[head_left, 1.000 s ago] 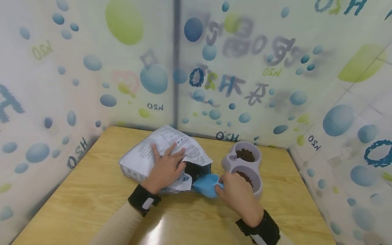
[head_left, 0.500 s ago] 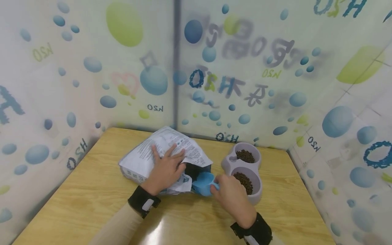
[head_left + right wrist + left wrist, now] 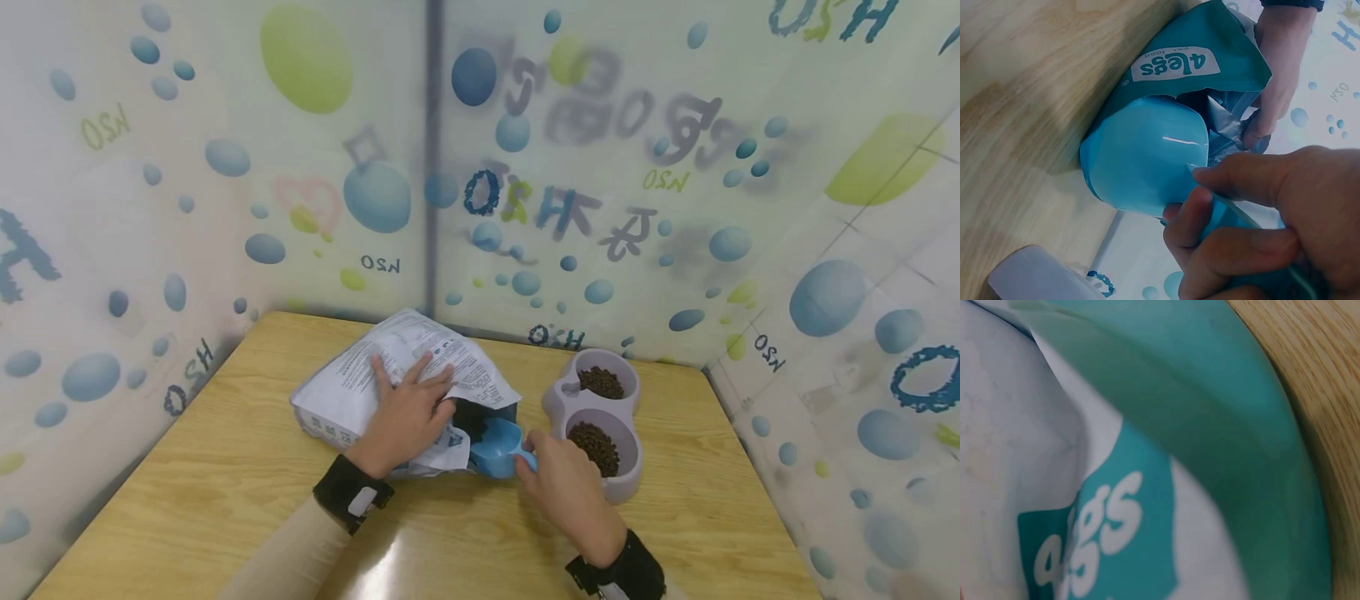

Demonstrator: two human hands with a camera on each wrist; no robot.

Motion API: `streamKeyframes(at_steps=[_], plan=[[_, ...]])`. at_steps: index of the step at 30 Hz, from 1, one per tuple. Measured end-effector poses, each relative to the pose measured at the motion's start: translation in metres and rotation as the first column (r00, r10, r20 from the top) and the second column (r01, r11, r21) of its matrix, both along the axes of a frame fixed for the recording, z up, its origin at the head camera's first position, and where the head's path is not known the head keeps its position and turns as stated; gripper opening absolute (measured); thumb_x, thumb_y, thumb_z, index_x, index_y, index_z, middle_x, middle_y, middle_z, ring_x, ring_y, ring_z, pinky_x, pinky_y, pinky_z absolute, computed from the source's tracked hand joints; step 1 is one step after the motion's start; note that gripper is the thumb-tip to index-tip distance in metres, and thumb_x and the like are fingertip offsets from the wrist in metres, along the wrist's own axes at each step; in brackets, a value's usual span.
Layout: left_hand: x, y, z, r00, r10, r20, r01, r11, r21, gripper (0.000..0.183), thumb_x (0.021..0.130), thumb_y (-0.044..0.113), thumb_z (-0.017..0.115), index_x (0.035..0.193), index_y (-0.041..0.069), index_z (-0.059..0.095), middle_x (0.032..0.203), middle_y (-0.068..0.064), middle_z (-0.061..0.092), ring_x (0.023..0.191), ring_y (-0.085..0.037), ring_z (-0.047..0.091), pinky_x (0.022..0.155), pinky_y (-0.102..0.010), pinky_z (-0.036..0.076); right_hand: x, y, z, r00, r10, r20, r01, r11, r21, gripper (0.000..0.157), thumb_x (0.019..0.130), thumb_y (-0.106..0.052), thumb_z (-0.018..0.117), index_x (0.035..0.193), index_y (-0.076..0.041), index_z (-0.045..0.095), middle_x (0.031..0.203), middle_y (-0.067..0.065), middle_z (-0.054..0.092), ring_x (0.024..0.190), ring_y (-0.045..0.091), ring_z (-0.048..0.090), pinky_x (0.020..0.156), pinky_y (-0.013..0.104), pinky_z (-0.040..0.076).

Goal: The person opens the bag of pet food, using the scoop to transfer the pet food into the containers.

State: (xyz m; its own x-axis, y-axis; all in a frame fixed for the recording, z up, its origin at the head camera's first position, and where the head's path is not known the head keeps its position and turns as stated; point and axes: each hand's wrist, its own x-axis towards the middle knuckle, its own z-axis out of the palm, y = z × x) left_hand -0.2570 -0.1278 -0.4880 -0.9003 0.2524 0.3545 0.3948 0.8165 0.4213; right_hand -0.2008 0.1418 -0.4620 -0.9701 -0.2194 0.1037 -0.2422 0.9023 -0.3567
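A white printed pet food bag (image 3: 360, 367) lies on its side, its torn mouth facing right and dark inside. My left hand (image 3: 405, 417) rests on top of the bag with fingers spread. In the left wrist view, the bag's teal and white side (image 3: 1129, 512) fills most of the picture. My right hand (image 3: 566, 483) grips the handle of a blue scoop (image 3: 497, 450), whose front end is in the bag's mouth. The right wrist view shows the scoop's rounded back (image 3: 1147, 156) against the teal "4legs" panel; what the scoop holds is hidden there.
Right of the bag stands a grey double pet bowl (image 3: 557, 400), with brown kibble (image 3: 600, 382) in both hollows. All of it is on a wooden table (image 3: 697, 500) that meets bubble-patterned walls (image 3: 637, 308) at the back and sides.
My right hand has moved left with the scoop, deeper into the bag's mouth, and the scoop has tipped so its hollow shows. The near bowl is more exposed. The left hand stays put.
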Motion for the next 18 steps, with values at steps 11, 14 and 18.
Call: streamKeyframes(at_steps=[11, 14, 18], plan=[[0.0008, 0.0001, 0.0009, 1.0, -0.002, 0.0, 0.002, 1.0, -0.01, 0.052, 0.115, 0.038, 0.053, 0.148, 0.008, 0.079, 0.171, -0.009, 0.065, 0.179, -0.042, 0.036, 0.13, -0.092, -0.026, -0.0007, -0.0002, -0.0043, 1.0, -0.012, 0.016, 0.012, 1.0, 0.008, 0.022, 0.105, -0.027, 0.087, 0.116, -0.01, 0.079, 0.09, 0.006, 0.081, 0.068, 0.014, 0.061, 0.054, 0.035, 0.048], [0.0012, 0.0002, 0.0023, 1.0, -0.005, 0.002, 0.005, 1.0, -0.006, 0.052, 0.115, 0.038, 0.053, 0.148, 0.008, 0.079, 0.171, -0.009, 0.065, 0.179, -0.042, 0.036, 0.129, -0.092, -0.027, -0.0009, 0.0008, -0.0049, 0.999, -0.012, 0.034, 0.012, 1.0, -0.002, 0.022, 0.106, -0.027, 0.086, 0.118, -0.01, 0.079, 0.092, 0.005, 0.081, 0.068, 0.014, 0.059, 0.053, 0.033, 0.046], [0.0011, -0.0001, 0.0026, 1.0, -0.004, 0.006, 0.004, 1.0, -0.006, 0.052, 0.115, 0.039, 0.053, 0.147, 0.007, 0.079, 0.171, -0.01, 0.065, 0.179, -0.042, 0.036, 0.129, -0.092, -0.027, 0.0008, 0.0026, -0.0063, 0.999, -0.006, 0.033, 0.006, 1.0, -0.014, 0.021, 0.106, -0.026, 0.085, 0.118, -0.01, 0.078, 0.091, 0.005, 0.08, 0.066, 0.014, 0.057, 0.053, 0.032, 0.044]])
